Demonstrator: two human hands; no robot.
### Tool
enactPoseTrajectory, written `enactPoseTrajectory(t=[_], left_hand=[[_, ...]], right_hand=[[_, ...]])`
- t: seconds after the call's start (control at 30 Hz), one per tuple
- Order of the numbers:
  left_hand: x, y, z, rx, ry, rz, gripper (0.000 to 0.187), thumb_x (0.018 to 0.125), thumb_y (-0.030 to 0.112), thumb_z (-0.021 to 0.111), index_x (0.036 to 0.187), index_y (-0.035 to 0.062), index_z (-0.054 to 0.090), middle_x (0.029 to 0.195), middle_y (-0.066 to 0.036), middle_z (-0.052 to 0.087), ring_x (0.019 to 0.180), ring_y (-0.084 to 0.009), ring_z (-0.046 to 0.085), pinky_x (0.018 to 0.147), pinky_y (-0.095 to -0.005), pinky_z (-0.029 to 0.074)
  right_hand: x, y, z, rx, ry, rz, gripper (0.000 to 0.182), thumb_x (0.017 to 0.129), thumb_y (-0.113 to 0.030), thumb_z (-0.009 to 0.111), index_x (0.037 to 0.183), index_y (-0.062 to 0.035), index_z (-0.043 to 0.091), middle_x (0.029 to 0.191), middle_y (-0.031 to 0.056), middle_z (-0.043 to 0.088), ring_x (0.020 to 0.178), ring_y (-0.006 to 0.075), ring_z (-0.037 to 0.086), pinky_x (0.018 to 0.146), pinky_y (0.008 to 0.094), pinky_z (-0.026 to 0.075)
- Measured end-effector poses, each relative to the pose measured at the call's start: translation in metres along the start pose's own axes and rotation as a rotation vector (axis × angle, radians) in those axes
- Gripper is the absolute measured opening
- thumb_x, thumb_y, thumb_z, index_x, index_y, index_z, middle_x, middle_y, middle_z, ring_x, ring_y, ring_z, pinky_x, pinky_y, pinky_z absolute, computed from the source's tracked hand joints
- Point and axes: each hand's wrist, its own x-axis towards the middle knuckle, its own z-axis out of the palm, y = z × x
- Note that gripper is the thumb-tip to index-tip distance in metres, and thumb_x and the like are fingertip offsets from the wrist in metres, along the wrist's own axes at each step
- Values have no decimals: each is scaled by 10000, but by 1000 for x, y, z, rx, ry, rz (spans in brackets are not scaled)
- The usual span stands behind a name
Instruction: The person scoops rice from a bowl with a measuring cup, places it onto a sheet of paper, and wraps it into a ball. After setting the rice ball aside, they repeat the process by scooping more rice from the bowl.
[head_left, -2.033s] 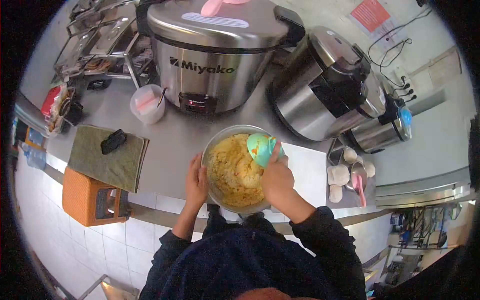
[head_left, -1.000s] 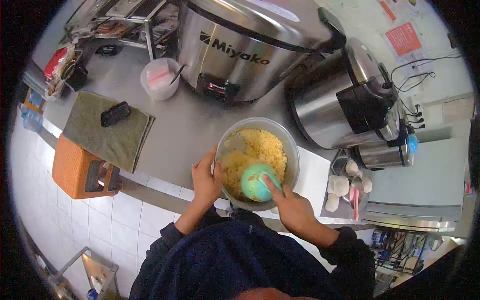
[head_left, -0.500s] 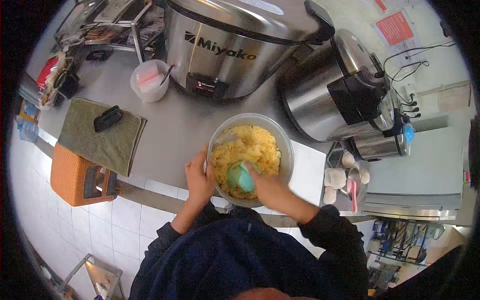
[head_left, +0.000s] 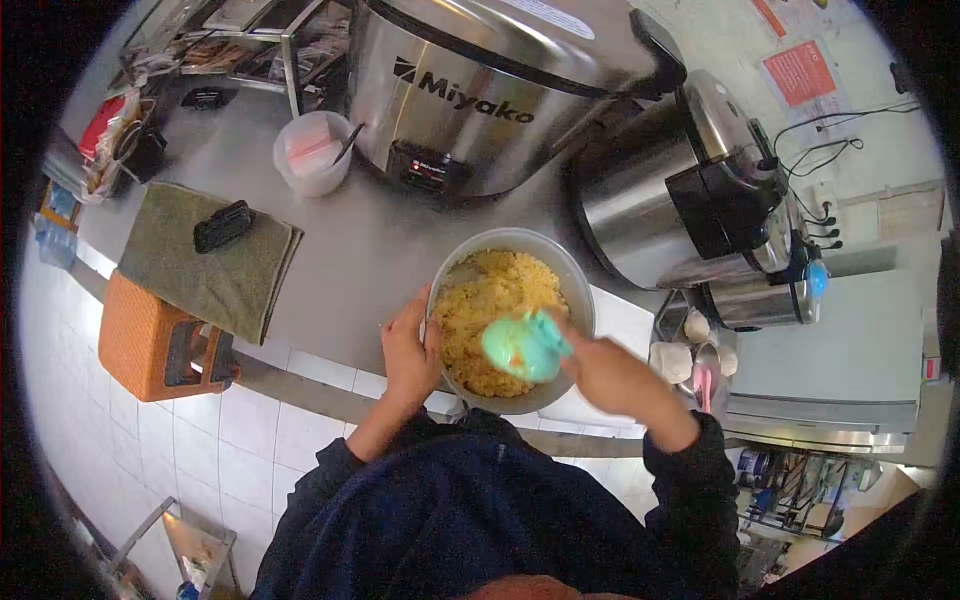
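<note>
A round metal pot [head_left: 583, 290] of yellow rice [head_left: 500, 285] stands near the counter's front edge, in the middle of the head view. My left hand [head_left: 410, 355] grips the pot's left side, with the thumb at the rim and the other fingers along the outer wall. In my right hand [head_left: 615, 375] is a mint-green rice paddle [head_left: 522, 347], its fingers closed around the handle. The paddle's broad head is over the front right part of the rice, with a few orange-yellow bits stuck on it. Its head covers some of the rice.
Behind the pot stand a large Miyako rice cooker [head_left: 470, 110] and a second steel cooker [head_left: 640, 190]. At the left are a folded green towel [head_left: 215, 280] with a black object [head_left: 223, 227] and a white tub [head_left: 312, 155]. White rounded pieces [head_left: 670, 362] lie at the right.
My right hand has lifted the rice paddle out of the rice and moved it to the right. My left hand stays on the pot. The whole view has shifted slightly.
</note>
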Motion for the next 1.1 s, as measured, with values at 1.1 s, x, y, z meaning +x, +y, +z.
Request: enactPoseTrajectory(t=[1.1], left_hand=[[-44, 16, 18, 42, 2, -21, 616, 688, 25, 473, 1263, -34, 261, 1218, -195, 402, 1082, -292, 436, 962, -451, 196]], right_hand=[[89, -20, 33, -127, 252, -75, 531, 803, -93, 397, 1292, -37, 196, 870, 264, 538, 715, 359, 580, 653, 419, 468]])
